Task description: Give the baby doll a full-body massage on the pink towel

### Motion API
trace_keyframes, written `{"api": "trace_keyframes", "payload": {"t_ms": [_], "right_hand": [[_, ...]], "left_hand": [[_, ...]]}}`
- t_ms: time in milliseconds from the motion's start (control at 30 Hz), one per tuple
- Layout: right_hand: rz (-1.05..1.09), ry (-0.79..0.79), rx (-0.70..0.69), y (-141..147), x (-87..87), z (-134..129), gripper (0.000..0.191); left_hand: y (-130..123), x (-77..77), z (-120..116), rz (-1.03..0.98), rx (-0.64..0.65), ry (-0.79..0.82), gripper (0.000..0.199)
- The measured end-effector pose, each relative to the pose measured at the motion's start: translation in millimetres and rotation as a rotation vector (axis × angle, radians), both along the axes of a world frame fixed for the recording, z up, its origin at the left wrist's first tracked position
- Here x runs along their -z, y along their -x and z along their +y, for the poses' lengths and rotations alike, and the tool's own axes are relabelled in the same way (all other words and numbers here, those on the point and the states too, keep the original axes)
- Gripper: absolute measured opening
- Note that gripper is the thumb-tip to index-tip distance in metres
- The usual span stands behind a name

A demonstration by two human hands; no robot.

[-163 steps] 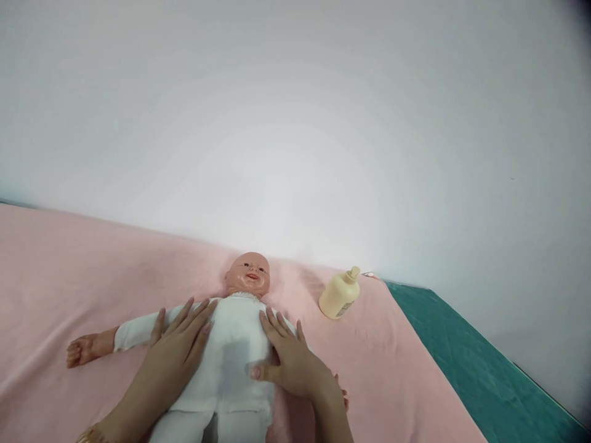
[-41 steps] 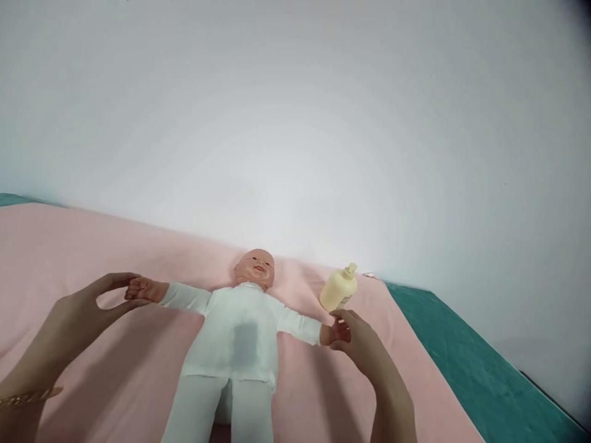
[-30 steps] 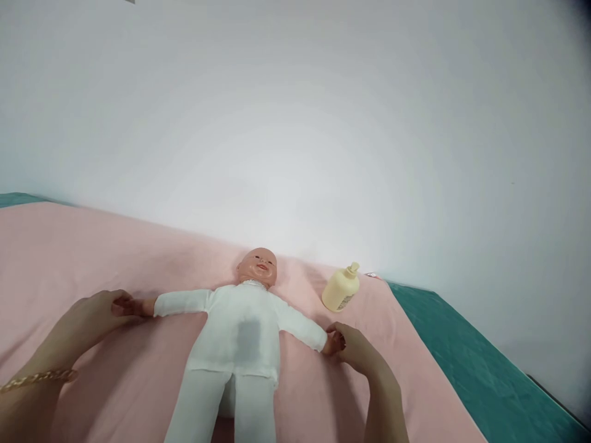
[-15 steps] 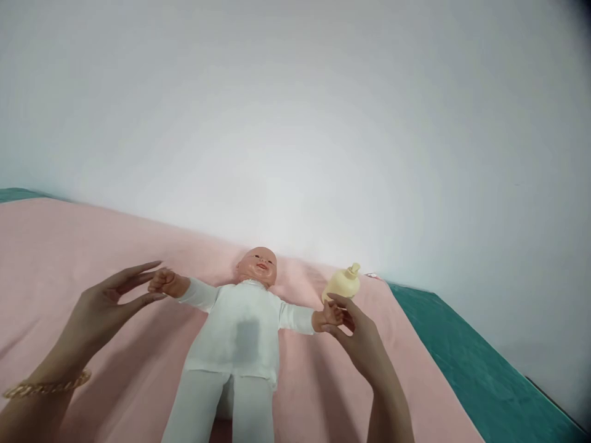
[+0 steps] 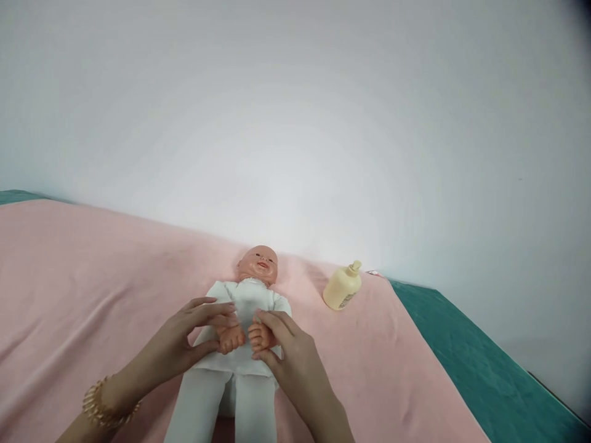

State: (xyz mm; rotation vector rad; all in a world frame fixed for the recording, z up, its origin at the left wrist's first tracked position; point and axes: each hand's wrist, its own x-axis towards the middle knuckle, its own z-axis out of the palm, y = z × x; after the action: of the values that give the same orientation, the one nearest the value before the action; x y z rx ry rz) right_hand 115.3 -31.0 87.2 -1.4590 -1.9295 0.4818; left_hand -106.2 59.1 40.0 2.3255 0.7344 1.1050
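Note:
A baby doll in a white top and white trousers lies on its back, its head toward the wall. Both of its arms are bent inward, so its two fists nearly meet over the belly. My left hand, with a gold bracelet at the wrist, grips the doll's hand between thumb and fingers. On the other side, my right hand has thumb and fingers closed around the doll's other hand. My forearms partly cover the doll's sides.
A pale yellow pump bottle stands to the right of the doll's shoulder. Beneath everything spreads a pink cloth, over a green surface showing at the right. A pale wall rises behind.
Both doll arms have come from stretched out sideways to folded over the belly, with my hands moving inward on them. The bottle, partly covered before, now shows whole.

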Motion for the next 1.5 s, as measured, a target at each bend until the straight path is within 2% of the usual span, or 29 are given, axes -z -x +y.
{"api": "trace_keyframes", "payload": {"t_ms": [133,233,367,500,600,667,733,800,900,1000,1067,1233,1367,1500], "right_hand": [[-0.104,0.009,-0.053,7,-0.6,0,0.06],[-0.153,0.01,-0.055,12,0.3,0,0.058],[-0.194,0.004,-0.044,16,4.3,0,0.052],[-0.164,-0.024,-0.027,6,1.6,0,0.047],[-0.088,-0.061,0.051,-17,-10.6,-2,0.044],[-0.051,-0.047,0.155,-38,-20.1,-6,0.04],[-0.068,0.01,0.268,-61,-26.3,-11,0.037],[-0.115,0.109,0.362,-83,-27.3,-15,0.039],[-0.173,0.269,0.469,-109,-21.5,-18,0.047],[-0.23,0.393,0.483,-124,-12.8,-17,0.057],[-0.268,0.431,0.457,-131,-6.0,-13,0.06],[-0.34,0.555,0.41,-146,14.9,-3,0.067],[-0.336,0.58,0.363,-154,28.2,0,0.065],[-0.347,0.566,0.352,-155,29.2,0,0.065]], "left_hand": [[-5,-1.1,-2,0.033,0.023,-0.157,0.036],[-7,-1.4,-2,0.061,0.014,-0.189,0.035],[-10,-2.1,-3,0.06,0.015,-0.13,0.028],[0,-5.8,0,0.012,0.022,0.053,0.022],[22,-11.9,9,-0.122,-0.172,0.266,0.028],[42,-17.3,16,-0.255,-0.378,0.376,0.046],[60,-22.7,21,-0.284,-0.51,0.462,0.056],[75,-26.6,25,-0.193,-0.634,0.532,0.056],[87,-27.7,29,-0.038,-0.73,0.593,0.055],[92,-24.5,29,0.23,-0.842,0.578,0.055],[94,-22.2,28,0.33,-0.931,0.57,0.062],[96,-20.2,27,0.465,-0.85,0.565,0.071],[95,-20.3,26,0.563,-0.828,0.589,0.076],[92,-21.0,23,0.474,-0.851,0.58,0.078]]}}
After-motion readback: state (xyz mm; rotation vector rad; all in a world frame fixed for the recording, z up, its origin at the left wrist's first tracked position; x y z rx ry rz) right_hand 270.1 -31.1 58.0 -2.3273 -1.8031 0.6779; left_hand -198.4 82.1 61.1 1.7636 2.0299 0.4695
